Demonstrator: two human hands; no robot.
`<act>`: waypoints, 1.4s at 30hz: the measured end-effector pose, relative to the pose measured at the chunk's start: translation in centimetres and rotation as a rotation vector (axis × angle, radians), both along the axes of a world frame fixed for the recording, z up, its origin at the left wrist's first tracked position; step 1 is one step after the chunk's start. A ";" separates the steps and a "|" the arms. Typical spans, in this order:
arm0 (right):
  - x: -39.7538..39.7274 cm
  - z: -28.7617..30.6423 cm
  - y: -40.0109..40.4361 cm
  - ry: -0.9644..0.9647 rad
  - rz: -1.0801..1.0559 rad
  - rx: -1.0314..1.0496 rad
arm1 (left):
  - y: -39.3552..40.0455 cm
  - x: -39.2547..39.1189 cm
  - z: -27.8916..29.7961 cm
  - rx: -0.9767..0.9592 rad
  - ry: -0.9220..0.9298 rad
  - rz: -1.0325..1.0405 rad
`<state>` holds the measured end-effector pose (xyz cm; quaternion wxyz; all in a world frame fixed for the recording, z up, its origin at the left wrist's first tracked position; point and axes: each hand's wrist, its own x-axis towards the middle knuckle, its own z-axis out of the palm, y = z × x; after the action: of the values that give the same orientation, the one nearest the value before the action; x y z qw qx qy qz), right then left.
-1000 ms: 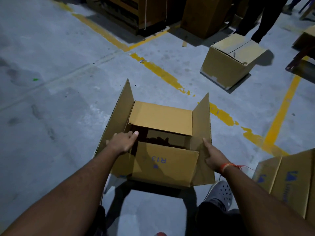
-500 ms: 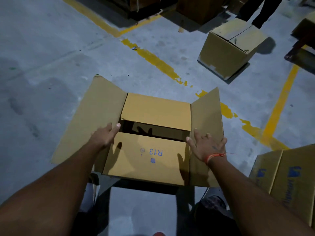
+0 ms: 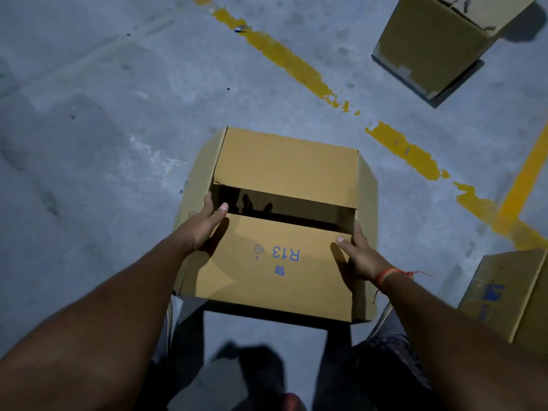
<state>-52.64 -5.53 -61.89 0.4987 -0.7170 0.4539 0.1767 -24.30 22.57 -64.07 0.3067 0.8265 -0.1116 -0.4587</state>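
So the cardboard box [image 3: 284, 167] sits dead centre on the concrete floor [image 3: 103, 114], right in front of the person's feet. What's changed: a second ago the two side flaps [image 3: 198, 173] stood straight up, then they splayed out flat. Now they're pushed all the way down against the box's walls at 9 and 3 o'clock.

The left hand [image 3: 203, 225] and right hand [image 3: 360, 256] have slid to those same edges. Each one clamps the box, thumb on top of the near flap [image 3: 267, 262], fingers going down over the side.

The far flap [image 3: 284, 173] and the near one are folded in but don't meet, so there's a dark gap between them. My guess is they're squaring it up, maybe getting ready to lift or flip it.

There's a second box [image 3: 430, 46] at 1 o'clock and a third box [image 3: 510, 295] at 4, both well apart.
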 end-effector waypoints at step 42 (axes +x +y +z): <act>-4.7 3.0 16.3 0.210 0.710 0.061 | 5.0 -20.3 4.4 0.096 0.474 0.137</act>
<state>-57.33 10.73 -58.92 0.3782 -0.7926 0.2201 0.4246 -44.60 27.53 -59.62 0.3149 0.7150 0.0418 -0.6228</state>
